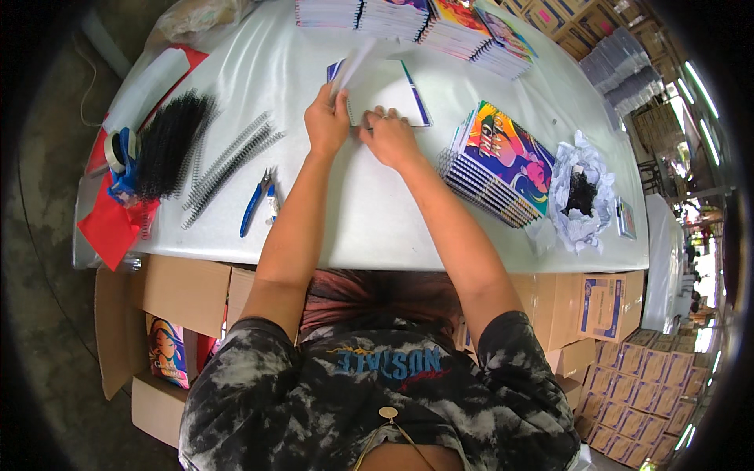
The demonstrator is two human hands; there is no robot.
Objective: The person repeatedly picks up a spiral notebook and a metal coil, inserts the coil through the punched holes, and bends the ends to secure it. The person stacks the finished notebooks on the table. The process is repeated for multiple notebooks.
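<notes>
An open notebook (389, 88) with white pages and a purple-edged cover lies in front of me on the table. My left hand (325, 124) is closed on its left side, fingers and thumb pinching raised pages that blur with motion. On the notebook's near edge rests my right hand (390, 140), its fingers bent and pressed together against the paper. Blue-handled cutting pliers (254, 206) lie left of my left forearm, beside a small white tube (272, 206). Right of my right hand stands a stack of spiral notebooks (510, 157) with colourful covers.
Black spiral coils (174, 141) pile up at the left, with loose coils (236, 161) alongside. Tape rolls (119, 153) and red material (114, 228) sit near the left edge. More notebooks (393, 22) line the back. A crumpled bag (562, 184) holds black scraps. Cardboard boxes (184, 290) stand below.
</notes>
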